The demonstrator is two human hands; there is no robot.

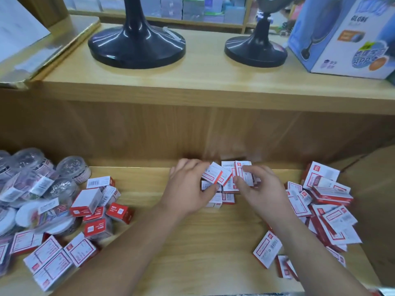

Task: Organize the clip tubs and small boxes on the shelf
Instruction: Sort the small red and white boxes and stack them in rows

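Observation:
At the back middle of the wooden shelf (192,242) lies a small cluster of red-and-white boxes (226,196). My left hand (188,186) holds one tilted small box (215,176) between thumb and fingers. My right hand (260,186) pinches another upright box (243,170) just beside it. Loose red-and-white boxes lie in a pile on the right (324,201) and scattered at the left front (55,253). Clear round clip tubs (72,169) with white lids are heaped at the far left.
On the upper shelf (203,82) stand two black globe bases (136,45) (256,50) and a blue globe box (346,35). A gold-edged flat board (42,52) lies at the upper left. A brown cardboard carton (372,199) borders the right.

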